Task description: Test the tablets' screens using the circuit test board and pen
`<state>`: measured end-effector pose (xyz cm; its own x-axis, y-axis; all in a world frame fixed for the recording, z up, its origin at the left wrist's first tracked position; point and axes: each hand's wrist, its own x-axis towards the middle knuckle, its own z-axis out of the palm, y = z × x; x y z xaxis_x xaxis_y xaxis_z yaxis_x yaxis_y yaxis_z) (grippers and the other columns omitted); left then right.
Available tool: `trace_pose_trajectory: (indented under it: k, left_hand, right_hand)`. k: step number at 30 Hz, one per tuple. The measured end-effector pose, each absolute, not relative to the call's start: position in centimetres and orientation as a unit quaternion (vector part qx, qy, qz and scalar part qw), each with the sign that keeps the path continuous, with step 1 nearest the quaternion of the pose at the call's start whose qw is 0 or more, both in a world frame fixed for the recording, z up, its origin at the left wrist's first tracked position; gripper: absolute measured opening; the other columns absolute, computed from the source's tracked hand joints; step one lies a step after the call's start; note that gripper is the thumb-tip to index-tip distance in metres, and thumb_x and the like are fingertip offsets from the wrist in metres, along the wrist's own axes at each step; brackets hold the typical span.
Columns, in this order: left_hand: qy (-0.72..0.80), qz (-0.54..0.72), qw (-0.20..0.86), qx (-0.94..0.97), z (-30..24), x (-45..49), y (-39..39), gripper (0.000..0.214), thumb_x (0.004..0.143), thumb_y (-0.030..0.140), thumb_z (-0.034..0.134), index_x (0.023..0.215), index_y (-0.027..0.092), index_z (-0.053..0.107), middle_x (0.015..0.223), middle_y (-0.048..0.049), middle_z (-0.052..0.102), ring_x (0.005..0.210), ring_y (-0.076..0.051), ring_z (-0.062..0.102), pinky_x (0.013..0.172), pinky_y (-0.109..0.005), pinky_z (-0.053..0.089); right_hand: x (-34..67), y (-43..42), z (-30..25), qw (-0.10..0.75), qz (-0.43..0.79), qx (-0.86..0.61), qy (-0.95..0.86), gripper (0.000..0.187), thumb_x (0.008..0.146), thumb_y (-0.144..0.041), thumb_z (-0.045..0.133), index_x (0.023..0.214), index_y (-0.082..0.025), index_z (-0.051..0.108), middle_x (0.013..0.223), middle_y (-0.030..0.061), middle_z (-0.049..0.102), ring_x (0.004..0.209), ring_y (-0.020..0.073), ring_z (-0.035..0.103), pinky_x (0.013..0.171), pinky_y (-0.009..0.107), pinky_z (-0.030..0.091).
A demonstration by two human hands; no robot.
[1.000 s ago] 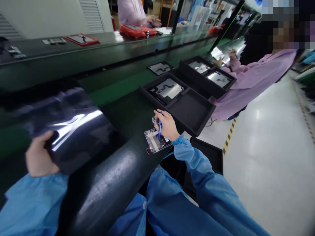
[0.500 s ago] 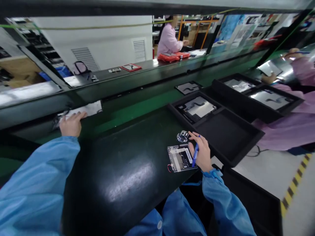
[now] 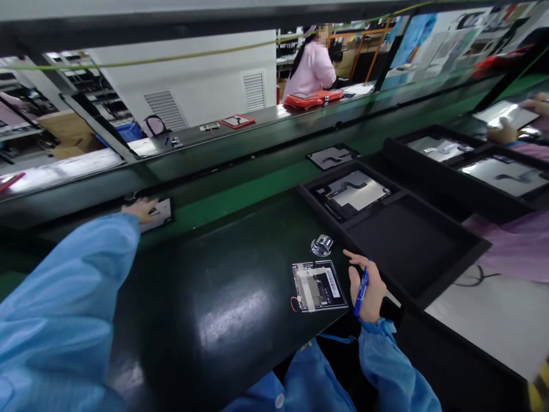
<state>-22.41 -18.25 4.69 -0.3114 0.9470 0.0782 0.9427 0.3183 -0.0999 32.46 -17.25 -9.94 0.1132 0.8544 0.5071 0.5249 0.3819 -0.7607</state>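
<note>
The right hand (image 3: 369,289), in a blue sleeve, holds a blue pen (image 3: 362,289) that slants across the palm. Its fingers are partly open, with the index finger stretched forward and the thumb spread away from it, and the pen is all they have hold of. Just left of this hand, near the close edge of the dark tabletop (image 3: 214,274), lies the circuit panel (image 3: 319,286), flat, with pale tape strips across it and a thin red wire (image 3: 294,304) looping out at its left corner. A shiny metal piece (image 3: 321,245) (rounded, though its exact shape is hard to read) sits just beyond the panel.

The left hand (image 3: 141,210) reaches far out to the left and rests on a light-faced plate (image 3: 160,214) with a dark edge; its fingers are loosely spread over the top, and I cannot tell whether they grip it.

To the right, a black tray (image 3: 412,246) carries a silvery screen part (image 3: 358,190) in its left compartment. Farther right, a co-worker's hand (image 3: 504,133) touches a bright panel (image 3: 506,114).
</note>
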Motion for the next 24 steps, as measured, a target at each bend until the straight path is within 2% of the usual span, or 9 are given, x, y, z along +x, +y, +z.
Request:
trace_pose_trajectory:
  k: [3, 5, 7, 9, 11, 13, 18, 21, 24]
  left_hand:
    - [-0.745, 0.031, 0.022, -0.666, 5.9, -16.1, -11.9, 0.051, 0.101, 0.021, 0.035, 0.149, 0.001, 0.036, 0.158, -0.0252, 0.036, 0.149, -0.032, 0.031, 0.114, -0.062, 0.030]
    - [-0.679, 0.024, 0.000, -0.734, 5.5, -9.1, -7.5, 0.059, 0.101, 0.022, 0.037, 0.155, 0.003, 0.024, 0.165, -0.0222, 0.023, 0.154, -0.030, 0.016, 0.121, -0.056, 0.019]
    - [-0.613, 0.016, -0.024, -0.790, 4.4, -1.0, -3.9, 0.065, 0.100, 0.027, 0.044, 0.158, 0.007, 0.021, 0.168, -0.0173, 0.018, 0.155, -0.027, 0.011, 0.124, -0.048, 0.012]
    - [-0.561, 0.013, -0.055, -0.826, 2.9, 6.7, -1.3, 0.067, 0.100, 0.035, 0.045, 0.159, 0.011, 0.023, 0.168, -0.0133, 0.021, 0.155, -0.023, 0.013, 0.125, -0.038, 0.012]
    - [-0.539, 0.016, -0.086, -0.838, 1.3, 12.6, 0.7, 0.065, 0.101, 0.041, 0.042, 0.156, 0.009, 0.029, 0.164, -0.0151, 0.030, 0.153, -0.022, 0.022, 0.123, -0.033, 0.019]
    - [-0.550, 0.024, -0.109, -0.828, -0.2, 16.1, 2.3, 0.075, 0.098, 0.052, 0.046, 0.153, 0.004, 0.032, 0.161, -0.0229, 0.032, 0.151, -0.028, 0.028, 0.120, -0.037, 0.025]
    - [-0.607, 0.032, -0.133, -0.783, -2.1, 17.5, 4.8, 0.117, 0.077, 0.072, 0.063, 0.154, -0.005, 0.020, 0.162, -0.0344, 0.016, 0.151, -0.042, 0.021, 0.118, -0.051, 0.028]
    - [-0.628, 0.022, -0.143, -0.765, -2.1, 17.6, 5.2, 0.131, 0.064, 0.076, 0.072, 0.153, -0.006, 0.022, 0.156, -0.0364, 0.029, 0.146, -0.045, 0.030, 0.116, -0.050, 0.032]
    - [-0.655, -0.003, -0.149, -0.741, -1.7, 18.2, 5.4, 0.142, 0.050, 0.075, 0.081, 0.153, -0.005, 0.025, 0.152, -0.0376, 0.034, 0.143, -0.050, 0.030, 0.114, -0.058, 0.031]
  right_hand:
    - [32.5, -17.7, -9.8, 0.503, 0.184, -0.589, -0.605, 0.018, 0.087, -0.037, 0.054, 0.076, -0.023, 0.058, 0.069, 0.0029, 0.067, 0.061, 0.0202, 0.062, 0.063, 0.034, 0.051]
    - [32.4, -18.0, -9.5, 0.478, 0.203, -0.607, -0.602, 0.028, 0.087, -0.041, 0.052, 0.067, -0.023, 0.056, 0.053, -0.0003, 0.053, 0.049, 0.0175, 0.052, 0.053, 0.031, 0.043]
    - [32.3, -18.1, -9.2, 0.467, 0.205, -0.611, -0.606, 0.033, 0.089, -0.044, 0.048, 0.064, -0.023, 0.054, 0.051, -0.0013, 0.048, 0.046, 0.0161, 0.049, 0.050, 0.030, 0.039]
    - [32.1, -18.2, -9.0, 0.465, 0.197, -0.616, -0.605, 0.035, 0.089, -0.045, 0.048, 0.063, -0.022, 0.053, 0.051, -0.0025, 0.045, 0.046, 0.0139, 0.047, 0.050, 0.028, 0.038]
    - [32.0, -18.3, -8.9, 0.465, 0.190, -0.618, -0.605, 0.036, 0.090, -0.043, 0.047, 0.062, -0.022, 0.051, 0.051, -0.0035, 0.044, 0.045, 0.0118, 0.046, 0.051, 0.025, 0.038]
    - [32.0, -18.4, -8.8, 0.467, 0.187, -0.615, -0.607, 0.037, 0.091, -0.042, 0.046, 0.061, -0.022, 0.049, 0.051, -0.0039, 0.044, 0.046, 0.0107, 0.046, 0.050, 0.024, 0.037]
    - [31.9, -18.6, -9.1, 0.470, 0.190, -0.604, -0.615, 0.037, 0.092, -0.041, 0.046, 0.061, -0.021, 0.049, 0.051, -0.0041, 0.045, 0.046, 0.0097, 0.048, 0.051, 0.022, 0.034]
    - [31.8, -18.6, -9.4, 0.477, 0.191, -0.606, -0.607, 0.037, 0.092, -0.040, 0.045, 0.061, -0.021, 0.046, 0.050, -0.0045, 0.044, 0.045, 0.0086, 0.046, 0.051, 0.022, 0.033]
    - [31.6, -18.5, -9.6, 0.483, 0.190, -0.610, -0.599, 0.036, 0.092, -0.039, 0.044, 0.061, -0.021, 0.046, 0.050, -0.0049, 0.042, 0.044, 0.0078, 0.044, 0.051, 0.021, 0.032]
